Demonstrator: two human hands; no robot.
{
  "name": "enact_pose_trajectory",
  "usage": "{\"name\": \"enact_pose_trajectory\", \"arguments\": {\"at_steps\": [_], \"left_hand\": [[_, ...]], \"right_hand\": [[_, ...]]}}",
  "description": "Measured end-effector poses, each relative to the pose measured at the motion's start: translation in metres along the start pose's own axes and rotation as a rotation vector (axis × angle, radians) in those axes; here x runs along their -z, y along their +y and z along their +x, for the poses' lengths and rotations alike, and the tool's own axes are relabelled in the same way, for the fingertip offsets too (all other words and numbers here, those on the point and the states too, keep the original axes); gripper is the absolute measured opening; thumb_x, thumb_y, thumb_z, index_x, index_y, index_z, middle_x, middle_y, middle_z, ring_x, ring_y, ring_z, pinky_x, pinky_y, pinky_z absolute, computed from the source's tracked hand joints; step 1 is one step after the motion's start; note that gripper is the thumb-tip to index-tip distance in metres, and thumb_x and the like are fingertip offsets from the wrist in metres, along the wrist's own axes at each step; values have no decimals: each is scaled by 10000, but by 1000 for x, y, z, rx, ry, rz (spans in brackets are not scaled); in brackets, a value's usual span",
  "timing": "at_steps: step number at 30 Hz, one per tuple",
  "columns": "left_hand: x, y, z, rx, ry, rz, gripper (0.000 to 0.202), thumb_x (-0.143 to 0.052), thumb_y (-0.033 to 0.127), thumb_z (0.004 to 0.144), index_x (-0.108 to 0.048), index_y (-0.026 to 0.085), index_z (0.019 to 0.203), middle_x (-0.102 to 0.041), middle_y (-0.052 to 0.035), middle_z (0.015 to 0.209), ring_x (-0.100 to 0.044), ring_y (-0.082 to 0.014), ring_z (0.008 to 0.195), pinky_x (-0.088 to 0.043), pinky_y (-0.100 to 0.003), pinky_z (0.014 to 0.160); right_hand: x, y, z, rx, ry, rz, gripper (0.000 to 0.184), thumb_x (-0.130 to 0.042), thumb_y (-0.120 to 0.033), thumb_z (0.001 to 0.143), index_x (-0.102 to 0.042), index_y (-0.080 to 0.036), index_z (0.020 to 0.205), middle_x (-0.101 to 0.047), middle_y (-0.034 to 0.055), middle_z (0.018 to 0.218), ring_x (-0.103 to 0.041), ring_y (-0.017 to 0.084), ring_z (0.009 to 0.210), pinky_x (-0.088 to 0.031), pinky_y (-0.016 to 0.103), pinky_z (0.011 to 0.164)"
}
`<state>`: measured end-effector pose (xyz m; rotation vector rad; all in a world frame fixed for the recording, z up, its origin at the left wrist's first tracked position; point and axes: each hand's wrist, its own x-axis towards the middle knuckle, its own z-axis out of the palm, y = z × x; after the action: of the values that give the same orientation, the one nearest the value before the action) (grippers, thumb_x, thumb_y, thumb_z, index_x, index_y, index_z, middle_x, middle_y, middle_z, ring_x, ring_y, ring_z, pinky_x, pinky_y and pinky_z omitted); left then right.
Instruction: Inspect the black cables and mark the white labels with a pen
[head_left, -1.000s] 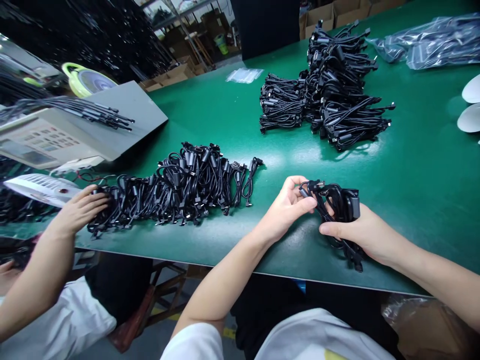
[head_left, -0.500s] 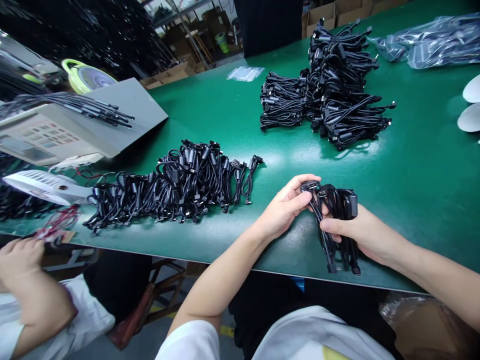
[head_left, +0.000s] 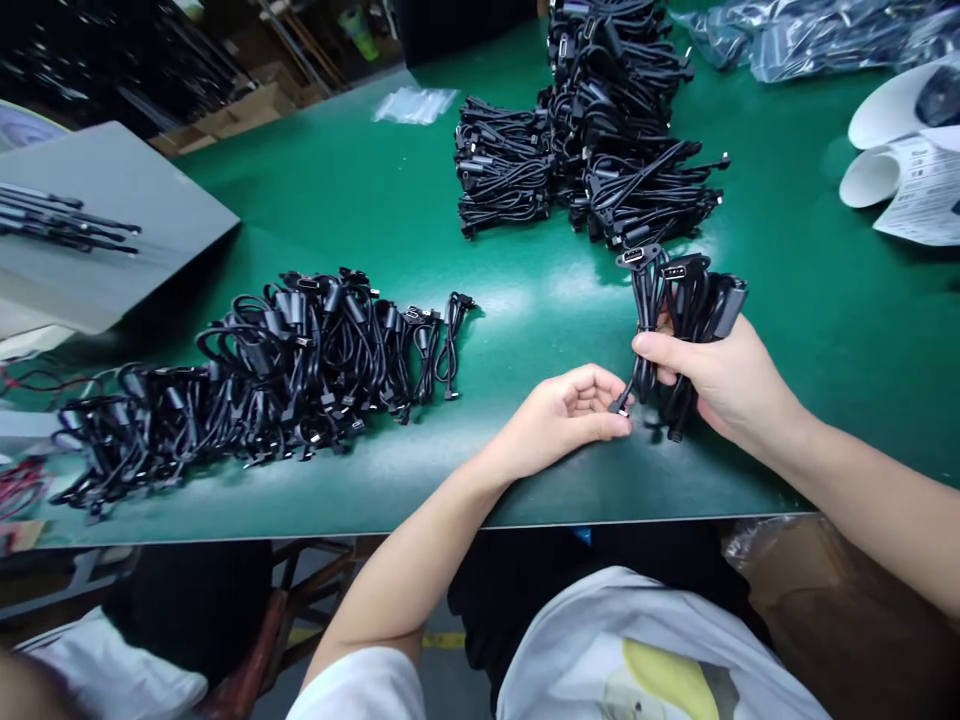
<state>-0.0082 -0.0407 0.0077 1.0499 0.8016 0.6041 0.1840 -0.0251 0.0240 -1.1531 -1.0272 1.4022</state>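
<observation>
My right hand (head_left: 724,375) is closed around a bunch of black cables (head_left: 686,325), held upright above the table with their larger connectors at the top. At the lower left of the bunch, my left hand (head_left: 574,415) has its thumb and curled fingers around the small plug end (head_left: 619,407) of one cable. To the left lies a long heap of coiled black cables (head_left: 300,350), with a single coiled cable (head_left: 452,345) at its right end. Beyond my hands, a stacked pile of bundled black cables (head_left: 600,130) rests on the green table (head_left: 525,300).
A grey machine box (head_left: 142,210) stands at left, with cables on its top. Clear plastic bags (head_left: 415,105) lie at the back, and bagged cables (head_left: 817,40) at back right. White rolls (head_left: 870,177) sit at right. Another person's clothed leg (head_left: 187,600) shows at lower left.
My right hand has raised the cable bunch away from the table's front edge. My left hand has shifted from the top connectors to a lower plug end. The view has turned rightward.
</observation>
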Motion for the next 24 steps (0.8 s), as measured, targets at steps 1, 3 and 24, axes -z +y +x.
{"name": "enact_pose_trajectory", "arguments": {"at_steps": [1, 3, 24], "left_hand": [[-1, 0, 0, 5, -2, 3, 307, -808, 314, 762, -632, 142, 947, -658, -31, 843, -606, -106, 728, -486, -248, 723], [-2, 0, 0, 8, -14, -2, 277, -746, 333, 826, -646, 138, 996, -688, -54, 883, -632, -118, 737, -498, -254, 714], [20, 8, 0, -192, 250, 437, 202, -590, 309, 930, -644, 188, 1081, -691, -83, 1027, -642, -216, 958, -491, -369, 915]], "right_hand": [[0, -1, -1, 24, 20, -35, 314, -887, -295, 690, -599, -193, 760, -535, -49, 650, -459, 88, 522, -372, 244, 497], [0, -1, -2, 55, 42, -59, 309, -876, -306, 706, -590, -198, 743, -534, -46, 645, -461, 95, 526, -380, 251, 504], [12, -9, 2, -82, -97, 202, 110, -728, -120, 772, -711, -215, 825, -635, 41, 1020, -593, 207, 1066, -460, 323, 1024]]}}
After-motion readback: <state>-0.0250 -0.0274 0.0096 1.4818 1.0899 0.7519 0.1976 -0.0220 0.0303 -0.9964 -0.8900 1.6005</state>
